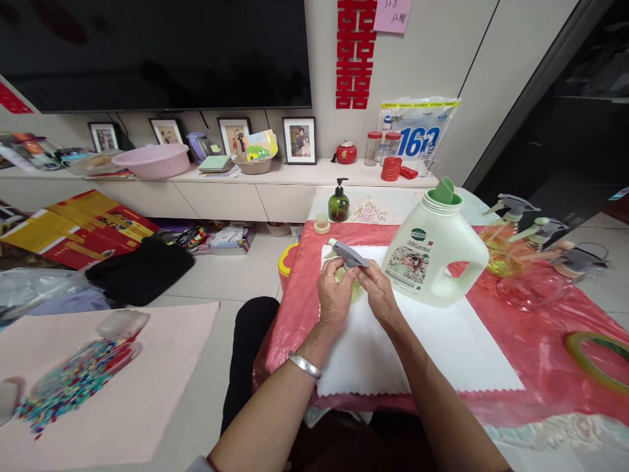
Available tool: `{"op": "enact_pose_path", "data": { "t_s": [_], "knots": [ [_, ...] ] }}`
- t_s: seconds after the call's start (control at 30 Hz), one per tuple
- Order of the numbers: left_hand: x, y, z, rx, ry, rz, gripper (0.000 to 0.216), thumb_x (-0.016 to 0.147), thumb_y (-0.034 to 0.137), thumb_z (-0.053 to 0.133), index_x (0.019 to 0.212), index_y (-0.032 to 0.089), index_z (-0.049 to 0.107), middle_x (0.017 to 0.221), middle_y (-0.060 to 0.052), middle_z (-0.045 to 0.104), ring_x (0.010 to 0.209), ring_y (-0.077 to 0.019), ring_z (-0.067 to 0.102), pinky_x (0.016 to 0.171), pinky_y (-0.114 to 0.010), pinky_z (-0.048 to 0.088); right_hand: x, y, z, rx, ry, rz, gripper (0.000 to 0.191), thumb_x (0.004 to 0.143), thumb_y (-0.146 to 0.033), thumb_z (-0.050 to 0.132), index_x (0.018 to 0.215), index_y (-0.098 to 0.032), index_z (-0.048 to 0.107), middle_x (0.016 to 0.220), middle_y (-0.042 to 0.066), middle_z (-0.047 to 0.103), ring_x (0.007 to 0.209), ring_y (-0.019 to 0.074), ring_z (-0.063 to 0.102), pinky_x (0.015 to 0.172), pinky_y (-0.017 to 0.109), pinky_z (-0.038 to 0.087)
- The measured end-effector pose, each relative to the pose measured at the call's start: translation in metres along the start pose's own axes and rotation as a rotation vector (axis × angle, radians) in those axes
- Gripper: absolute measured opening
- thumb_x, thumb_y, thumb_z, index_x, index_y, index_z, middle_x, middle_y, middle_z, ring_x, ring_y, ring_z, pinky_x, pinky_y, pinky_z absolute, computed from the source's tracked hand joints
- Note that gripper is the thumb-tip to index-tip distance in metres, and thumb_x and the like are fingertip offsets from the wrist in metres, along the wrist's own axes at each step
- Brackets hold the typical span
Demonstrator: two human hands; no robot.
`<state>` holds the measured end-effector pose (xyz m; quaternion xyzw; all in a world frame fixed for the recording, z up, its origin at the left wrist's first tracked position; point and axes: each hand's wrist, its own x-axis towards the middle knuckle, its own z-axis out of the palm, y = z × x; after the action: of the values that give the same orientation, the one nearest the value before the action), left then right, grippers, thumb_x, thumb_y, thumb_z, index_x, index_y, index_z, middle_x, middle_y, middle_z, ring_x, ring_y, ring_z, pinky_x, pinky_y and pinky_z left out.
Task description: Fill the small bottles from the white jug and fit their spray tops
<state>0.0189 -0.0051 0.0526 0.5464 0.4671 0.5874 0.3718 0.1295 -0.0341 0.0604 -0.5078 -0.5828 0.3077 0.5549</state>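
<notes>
A small spray bottle with a grey trigger head and pale green nozzle is between my hands, over a white sheet. My left hand is closed around its neck, below the nozzle. From the other side, the fingers of my right hand pinch the neck under the back of the head. Most of the pale yellow-green body is hidden behind my fingers. Just right of my right hand stands a large cream detergent jug, with a green spout showing at its uncapped mouth.
Several spray bottles stand or lie at the right, near a tape roll. A green pump bottle and a pale cap are at the back of the red-covered table. Colourful small pieces lie on a pink board at left.
</notes>
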Motion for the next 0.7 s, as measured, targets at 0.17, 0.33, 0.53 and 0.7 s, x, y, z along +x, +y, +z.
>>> {"op": "enact_pose_path", "data": {
  "t_s": [0.17,0.33,0.53,0.7],
  "knots": [
    [0.0,-0.007,0.0,0.015,0.026,0.091,0.014,0.083,0.028,0.07,0.095,0.022,0.072,0.1,-0.005,0.071,0.1,-0.0215,0.067,0.096,-0.038,0.053,0.003,0.003,0.001,0.015,-0.016,0.012,0.044,0.096,-0.055,0.048,0.122,-0.024,0.067,0.118,0.006,0.06,0.108,0.0197,0.06,0.102,0.038,0.047],
    [-0.002,-0.008,0.0,0.012,0.042,0.116,0.015,0.087,0.033,0.067,0.096,0.022,0.072,0.101,-0.006,0.07,0.101,-0.0221,0.068,0.094,-0.037,0.054,0.005,0.011,0.006,0.037,0.017,-0.017,0.052,0.096,-0.062,0.052,0.114,-0.016,0.065,0.115,0.009,0.061,0.108,0.0205,0.06,0.099,0.044,0.049],
    [-0.003,-0.011,-0.001,0.045,0.035,0.171,0.023,0.095,0.036,0.056,0.101,0.021,0.072,0.106,-0.008,0.072,0.105,-0.023,0.068,0.097,-0.039,0.054,0.004,0.018,0.015,0.037,0.1,-0.036,0.047,0.096,-0.059,0.056,0.113,-0.016,0.063,0.112,0.008,0.063,0.106,0.0203,0.06,0.099,0.045,0.049],
    [-0.002,-0.009,-0.004,0.046,-0.002,0.138,0.025,0.096,0.032,0.05,0.106,0.021,0.07,0.109,-0.009,0.072,0.106,-0.0225,0.067,0.099,-0.038,0.052,0.003,0.023,0.024,0.024,0.192,-0.016,0.043,0.094,-0.054,0.061,0.112,-0.016,0.062,0.11,0.008,0.064,0.105,0.0203,0.061,0.098,0.044,0.05]
  ]
}}
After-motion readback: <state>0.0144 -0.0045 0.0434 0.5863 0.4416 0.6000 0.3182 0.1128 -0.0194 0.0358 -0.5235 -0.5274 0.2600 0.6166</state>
